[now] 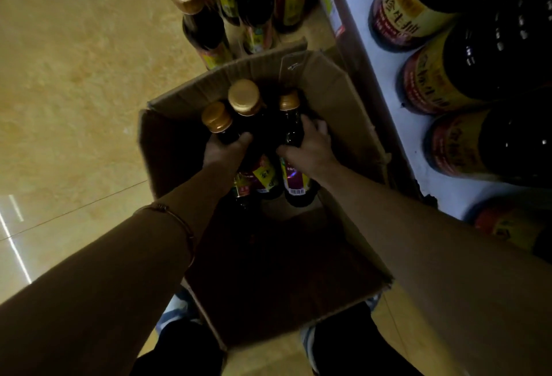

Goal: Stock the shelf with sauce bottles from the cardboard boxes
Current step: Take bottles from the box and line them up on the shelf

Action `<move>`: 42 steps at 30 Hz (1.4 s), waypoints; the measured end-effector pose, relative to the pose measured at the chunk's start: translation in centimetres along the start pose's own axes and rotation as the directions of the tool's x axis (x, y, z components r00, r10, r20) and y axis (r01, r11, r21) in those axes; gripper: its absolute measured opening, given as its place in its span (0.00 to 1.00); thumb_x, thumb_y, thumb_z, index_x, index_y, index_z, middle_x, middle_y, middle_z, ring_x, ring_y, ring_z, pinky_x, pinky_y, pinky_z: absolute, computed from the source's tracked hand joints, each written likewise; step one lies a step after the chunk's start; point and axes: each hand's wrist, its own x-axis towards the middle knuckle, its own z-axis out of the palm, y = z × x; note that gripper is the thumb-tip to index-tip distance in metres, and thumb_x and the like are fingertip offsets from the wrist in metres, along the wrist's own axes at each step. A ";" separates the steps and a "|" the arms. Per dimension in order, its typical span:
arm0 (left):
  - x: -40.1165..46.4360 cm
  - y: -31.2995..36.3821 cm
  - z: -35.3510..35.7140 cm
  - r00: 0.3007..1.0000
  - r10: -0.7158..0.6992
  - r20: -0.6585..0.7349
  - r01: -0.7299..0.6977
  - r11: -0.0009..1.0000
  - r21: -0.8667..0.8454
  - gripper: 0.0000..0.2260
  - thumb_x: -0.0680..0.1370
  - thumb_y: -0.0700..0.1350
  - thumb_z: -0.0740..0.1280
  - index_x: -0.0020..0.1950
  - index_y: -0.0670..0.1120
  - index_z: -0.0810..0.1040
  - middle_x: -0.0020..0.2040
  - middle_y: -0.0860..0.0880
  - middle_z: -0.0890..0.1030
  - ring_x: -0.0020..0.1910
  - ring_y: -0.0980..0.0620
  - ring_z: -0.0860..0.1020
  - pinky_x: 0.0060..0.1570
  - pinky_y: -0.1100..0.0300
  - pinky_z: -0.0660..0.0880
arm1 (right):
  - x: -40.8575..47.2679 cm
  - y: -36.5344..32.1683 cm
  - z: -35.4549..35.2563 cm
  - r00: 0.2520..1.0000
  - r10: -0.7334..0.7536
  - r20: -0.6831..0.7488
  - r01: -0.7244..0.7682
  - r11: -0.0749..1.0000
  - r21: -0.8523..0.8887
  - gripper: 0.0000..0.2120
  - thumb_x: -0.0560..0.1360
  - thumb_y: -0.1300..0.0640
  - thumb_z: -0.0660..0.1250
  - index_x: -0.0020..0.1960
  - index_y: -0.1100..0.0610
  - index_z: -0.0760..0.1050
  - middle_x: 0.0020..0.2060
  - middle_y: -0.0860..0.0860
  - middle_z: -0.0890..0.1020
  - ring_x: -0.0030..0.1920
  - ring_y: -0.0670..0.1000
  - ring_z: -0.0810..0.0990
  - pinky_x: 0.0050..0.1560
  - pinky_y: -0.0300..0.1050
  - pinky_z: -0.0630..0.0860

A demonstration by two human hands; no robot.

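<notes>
1. Both hands are down in the cardboard box [343, 100], mid-frame.
2. Left hand [222, 151] grasps two sauce bottles [245, 106]; right hand [310, 148] grips a third bottle [291, 124].
3. Shelf [388, 76], right edge, already carries bottles; this box looks nearly emptied.
4. More bottles [203, 17] wait at top centre.

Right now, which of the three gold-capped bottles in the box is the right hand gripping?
The right hand grips the rightmost bottle, which has the smallest-looking cap; the left hand holds the other two bottles.
</notes>
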 end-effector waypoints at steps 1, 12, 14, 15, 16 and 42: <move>0.1 -0.1 -0.1 1.000 -0.017 0.016 0.018 0.999 -0.036 0.17 0.78 0.42 0.68 0.66 0.46 0.71 0.55 0.47 0.77 0.55 0.48 0.77 0.59 0.49 0.75 | 0.3 -0.3 0.4 1.000 0.018 -0.010 -0.018 0.998 -0.059 0.36 0.73 0.55 0.71 0.76 0.54 0.57 0.72 0.56 0.58 0.72 0.58 0.59 0.70 0.47 0.60; 1.1 -0.5 -1.2 0.994 0.031 0.108 -0.033 0.999 0.019 0.09 0.76 0.41 0.70 0.52 0.51 0.74 0.47 0.51 0.79 0.43 0.55 0.78 0.51 0.53 0.77 | 3.1 -0.3 0.7 0.994 0.111 -0.023 -0.108 0.990 0.091 0.31 0.69 0.62 0.75 0.68 0.60 0.67 0.63 0.57 0.76 0.63 0.57 0.75 0.60 0.47 0.73; 0.8 -0.5 -1.4 0.993 0.042 0.107 -0.047 0.998 0.045 0.08 0.75 0.40 0.71 0.50 0.50 0.75 0.45 0.51 0.79 0.42 0.55 0.79 0.51 0.53 0.77 | 2.4 -0.2 0.6 0.993 0.114 0.041 -0.116 0.991 0.064 0.25 0.68 0.60 0.76 0.63 0.60 0.74 0.59 0.56 0.80 0.59 0.56 0.78 0.55 0.44 0.75; 0.6 -0.5 -1.5 0.993 0.041 0.109 -0.050 0.996 0.079 0.08 0.73 0.40 0.73 0.49 0.49 0.76 0.46 0.50 0.80 0.43 0.54 0.80 0.51 0.53 0.78 | 1.8 -0.2 0.5 0.991 0.118 0.063 -0.122 0.991 0.051 0.22 0.68 0.59 0.76 0.61 0.60 0.77 0.57 0.56 0.81 0.57 0.55 0.79 0.52 0.43 0.75; 0.1 -0.6 -1.4 0.993 0.036 0.114 -0.051 0.991 0.126 0.09 0.72 0.41 0.74 0.49 0.48 0.78 0.47 0.49 0.82 0.45 0.52 0.81 0.51 0.53 0.78 | 1.0 0.0 0.3 0.990 0.119 0.077 -0.123 0.991 0.051 0.20 0.69 0.58 0.76 0.59 0.60 0.78 0.56 0.56 0.81 0.55 0.55 0.80 0.49 0.42 0.74; -33.1 17.7 -14.9 0.734 0.492 0.469 -0.661 0.677 0.323 0.16 0.65 0.59 0.74 0.45 0.50 0.82 0.48 0.55 0.84 0.47 0.64 0.80 0.44 0.63 0.75 | -34.7 -17.7 -15.5 0.930 -0.291 -0.224 0.311 0.949 0.060 0.16 0.66 0.53 0.77 0.47 0.63 0.81 0.45 0.56 0.84 0.48 0.54 0.82 0.50 0.59 0.78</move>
